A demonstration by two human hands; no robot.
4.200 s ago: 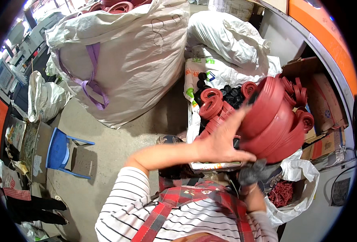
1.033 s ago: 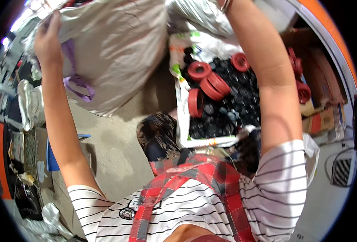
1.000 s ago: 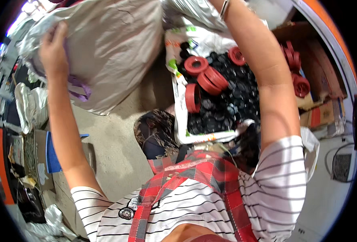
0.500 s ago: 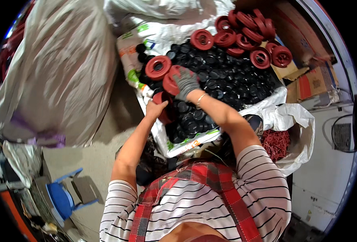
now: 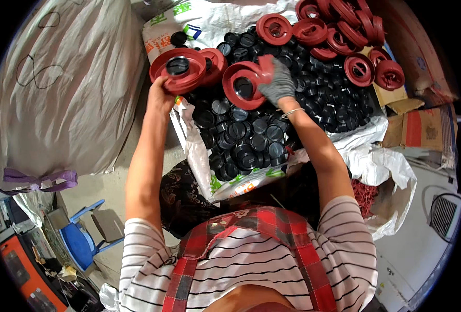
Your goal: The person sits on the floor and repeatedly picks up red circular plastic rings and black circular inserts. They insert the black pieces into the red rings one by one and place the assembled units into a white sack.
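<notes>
My bare left hand grips the near edge of a round red plastic ring, a black cap showing through its opening. Behind that, another red ring rests partly hidden on the pile. My right hand, in a grey glove with red at the fingers, is closed at the right side of a second red ring, tilted above the caps. Its fingertips are partly hidden. Under and around both hands spreads a heap of round black caps on a white printed sack.
More red rings are piled at the far right, beside cardboard. A white bag with red scraps stands at my right. A large pale sack fills the left, with a blue chair below it.
My left hand has moved up and left with its ring, turning it from edge-on to face up. My right hand has shifted right, its ring now apart from the ring on the left.
</notes>
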